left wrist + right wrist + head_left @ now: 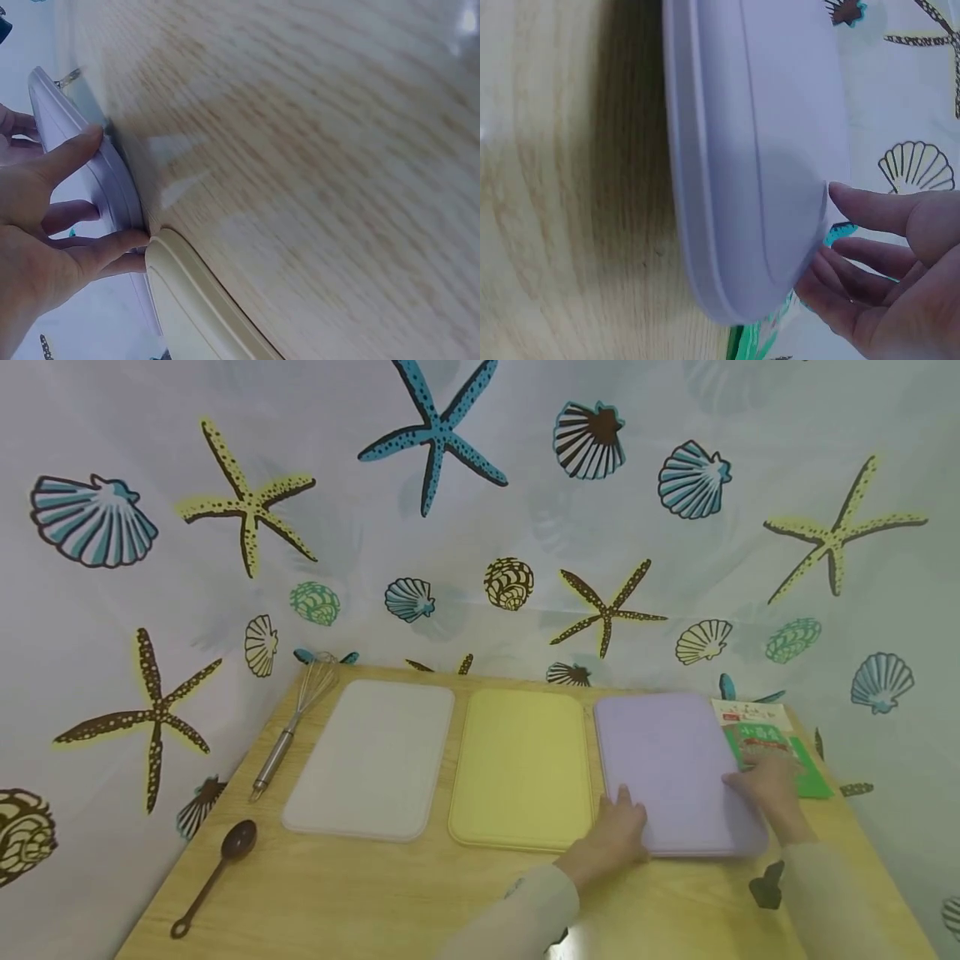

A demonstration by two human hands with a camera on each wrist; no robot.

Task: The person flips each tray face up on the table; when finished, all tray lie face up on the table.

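A light purple plastic tray [660,768] with rounded corners lies at the right of the table. My left hand [611,839] holds its near left corner. In the left wrist view the thumb [75,154] presses the front edge, and other fingers reach around the side, close to the yellow tray [199,300]. My right hand [768,785] grips the right edge, its thumb [877,210] on top and the other fingers at the outer side, partly hidden. A shadow falls on the table beside the purple tray in the right wrist view.
A white tray [371,760] lies left of the yellow one. Farther left are a metal whisk [288,735] and a dark brown spoon [217,868]. A green packet [813,777] lies beyond my right hand. Shell-patterned cloth [480,535] surrounds the wooden table [345,893].
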